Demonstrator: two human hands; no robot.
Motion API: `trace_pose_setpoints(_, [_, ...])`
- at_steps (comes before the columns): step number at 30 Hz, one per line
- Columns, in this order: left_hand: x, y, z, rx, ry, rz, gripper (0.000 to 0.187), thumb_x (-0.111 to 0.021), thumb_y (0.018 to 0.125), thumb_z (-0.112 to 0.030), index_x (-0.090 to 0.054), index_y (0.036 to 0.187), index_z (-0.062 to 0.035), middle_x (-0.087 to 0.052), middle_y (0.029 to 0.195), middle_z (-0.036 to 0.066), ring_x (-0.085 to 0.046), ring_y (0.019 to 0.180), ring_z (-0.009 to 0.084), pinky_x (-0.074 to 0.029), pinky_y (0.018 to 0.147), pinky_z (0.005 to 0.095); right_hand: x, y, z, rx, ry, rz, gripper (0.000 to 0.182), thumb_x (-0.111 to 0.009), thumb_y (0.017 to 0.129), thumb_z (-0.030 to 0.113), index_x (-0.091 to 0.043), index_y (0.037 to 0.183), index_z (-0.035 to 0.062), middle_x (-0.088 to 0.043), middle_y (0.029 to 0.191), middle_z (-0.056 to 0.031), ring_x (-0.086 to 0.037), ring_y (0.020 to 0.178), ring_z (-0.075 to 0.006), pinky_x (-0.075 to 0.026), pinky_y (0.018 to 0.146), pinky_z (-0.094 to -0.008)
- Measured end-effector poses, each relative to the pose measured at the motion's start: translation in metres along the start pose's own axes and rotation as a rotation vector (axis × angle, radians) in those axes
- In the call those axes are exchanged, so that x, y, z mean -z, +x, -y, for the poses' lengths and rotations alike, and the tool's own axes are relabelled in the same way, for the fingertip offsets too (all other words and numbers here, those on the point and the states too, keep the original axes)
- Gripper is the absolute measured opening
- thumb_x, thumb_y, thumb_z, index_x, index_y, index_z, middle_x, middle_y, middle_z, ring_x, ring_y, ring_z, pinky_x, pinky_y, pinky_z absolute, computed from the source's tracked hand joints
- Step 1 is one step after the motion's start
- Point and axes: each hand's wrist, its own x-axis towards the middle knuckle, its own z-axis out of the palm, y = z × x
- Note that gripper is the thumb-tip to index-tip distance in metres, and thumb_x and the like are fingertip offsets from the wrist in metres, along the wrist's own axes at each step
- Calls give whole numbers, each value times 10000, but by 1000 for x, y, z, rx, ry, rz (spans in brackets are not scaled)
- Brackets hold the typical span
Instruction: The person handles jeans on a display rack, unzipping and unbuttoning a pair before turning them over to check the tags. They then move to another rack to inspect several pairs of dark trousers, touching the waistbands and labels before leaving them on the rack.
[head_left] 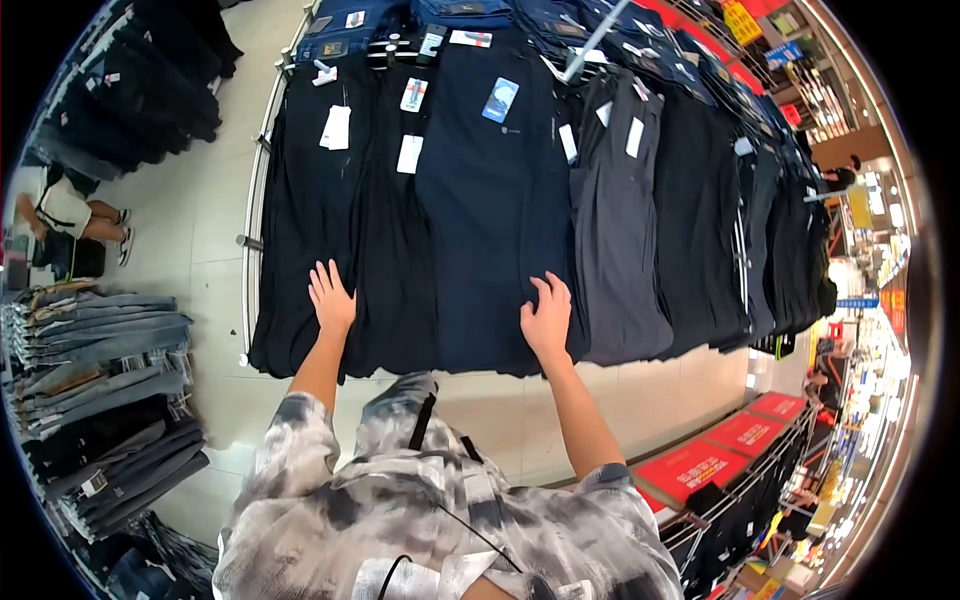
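Observation:
Dark trousers hang side by side on the rack in front of me. My left hand (331, 298) lies with fingers spread on the lower part of black trousers (312, 210) at the rack's left end. Near the lower right edge of wide navy trousers (487, 230) is my right hand (547, 314), its fingers apart and a little bent, with nothing visible in them. A blue tag (501, 100) hangs on the navy pair. White tags (335, 128) show on the black pair. Grey trousers (618, 240) hang just right of my right hand.
Folded jeans (462, 12) lie along the rack's top, crossed by a metal pole (597, 40). Stacked jeans (100, 330) stand at the left, across the tiled floor (215, 220). A person (75, 215) is there too. Red signs (745, 432) top another rack behind right.

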Motion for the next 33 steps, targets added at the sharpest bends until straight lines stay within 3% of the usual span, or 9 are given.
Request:
trace_pose_setpoints(8, [2, 28, -16, -35, -94, -39, 827, -672, 847, -268, -269, 1525, -18, -183, 1610, 204, -158, 1492, 374, -175, 1193, 538, -84, 124, -25, 264, -209, 187, 614, -570, 859, 111, -442, 1459, 121, -306, 1565, -176, -272, 1449, -377, -253, 1172, -496])
trace_pose_setpoints(9, [18, 32, -19, -26, -163, 41, 842, -681, 805, -171, -271, 1524, -20, -166, 1613, 209, -135, 1496, 382, -157, 1195, 547, -94, 130, -37, 290, -239, 216, 600, -560, 873, 129, -442, 1461, 132, -307, 1569, -161, -273, 1452, -369, -249, 1175, -496])
trace_pose_setpoints(13, [65, 75, -13, 84, -242, 555, 828, -621, 802, -246, -283, 1513, 12, -89, 1623, 235, -141, 1485, 421, -224, 1204, 436, -109, 137, -58, 282, -234, 189, 592, -540, 887, 171, -447, 1471, 162, -334, 1569, -130, -295, 1446, -364, -223, 1182, -512])
trace_pose_setpoints(16, [132, 133, -42, 77, -191, 891, 681, -600, 896, -381, -435, 1449, -19, -447, 1470, 234, -441, 1358, 364, -377, 1118, 404, -115, 140, -58, 224, -186, 157, 620, -555, 831, 147, -480, 1447, 144, -359, 1554, -143, -313, 1432, -388, -239, 1173, -525])
trace_pose_setpoints(20, [157, 221, -133, -318, -617, 538, 550, -629, 918, -280, -507, 1364, 18, -585, 1330, 195, -565, 1239, 314, -445, 1033, 356, -116, 146, -64, 225, -167, 176, 619, -570, 806, 159, -507, 1422, 143, -388, 1536, -141, -338, 1420, -384, -256, 1165, -526])
trace_pose_setpoints(21, [143, 252, -157, -337, -986, 609, 561, -644, 923, -235, -470, 1386, 30, -580, 1335, 168, -561, 1243, 247, -434, 1030, 330, -116, 146, -66, 220, -167, 189, 620, -572, 803, 161, -509, 1420, 147, -390, 1535, -137, -337, 1422, -380, -258, 1164, -523])
trace_pose_setpoints(23, [112, 310, -207, -258, -1335, 521, 652, -661, 941, -290, -393, 1440, 33, -511, 1397, 216, -517, 1279, 279, -415, 1064, 371, -114, 150, -66, 213, -152, 206, 624, -575, 798, 165, -511, 1419, 160, -395, 1534, -128, -334, 1425, -373, -258, 1165, -518])
trace_pose_setpoints(27, [112, 396, -299, -72, -1286, 183, 832, -785, 821, -377, -412, 1416, 70, -511, 1388, 256, -542, 1253, 301, -428, 1053, 367, -117, 152, -73, 205, -150, 231, 639, -576, 783, 198, -514, 1418, 171, -394, 1535, -124, -334, 1428, -365, -255, 1168, -513])
trace_pose_setpoints(33, [120, 446, -339, 102, -1186, 158, 922, -868, 712, -407, -451, 1364, 95, -546, 1333, 227, -558, 1220, 271, -438, 1031, 340, -122, 150, -80, 160, -118, 240, 645, -560, 775, 202, -513, 1418, 189, -398, 1532, -112, -345, 1422, -355, -260, 1167, -514])
